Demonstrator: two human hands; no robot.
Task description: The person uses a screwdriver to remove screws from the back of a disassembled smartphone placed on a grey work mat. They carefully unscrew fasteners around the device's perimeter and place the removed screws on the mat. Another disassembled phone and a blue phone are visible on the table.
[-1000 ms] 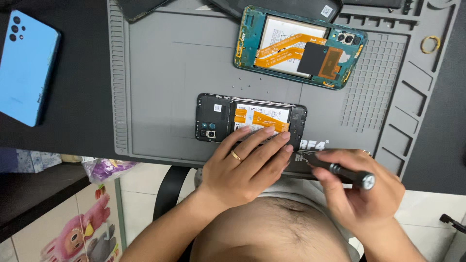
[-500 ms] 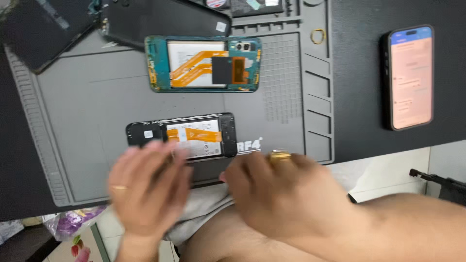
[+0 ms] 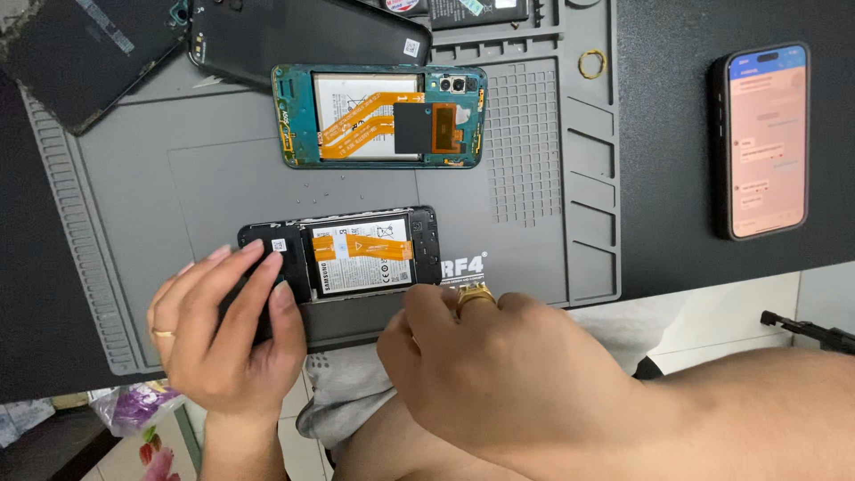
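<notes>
Head view looks straight down on a grey repair mat [image 3: 223, 178] lying on a dark table [image 3: 695, 178]. The opened black phone [image 3: 343, 254] sits at the mat's near edge, back cover off, its battery and an orange flex ribbon [image 3: 365, 245] bare.

The left hand [image 3: 227, 334] lies at 8 o'clock from that phone, fingers [image 3: 254, 285] spread flat over its left end and pressing it to the mat; its grip is open, pinching nothing. The right hand [image 3: 503, 374] comes in at 5 o'clock, knuckles up and wrist bent inward, fingers curled close by the phone's lower edge. Whether its grip closes on anything I cannot tell, since the back of the hand hides the fingertips.

The risks, as I judge them: the phone lies close to the mat's near edge, so a hard push toward 6 o'clock could slide it off into the lap. A fingertip or tool slipping across the open body could snag or crease the orange ribbon, or dent the battery.

A second opened phone with a teal frame [image 3: 383, 116] lies at 12 o'clock. A lit smartphone [image 3: 766, 142] rests at 2 o'clock, well apart.
</notes>
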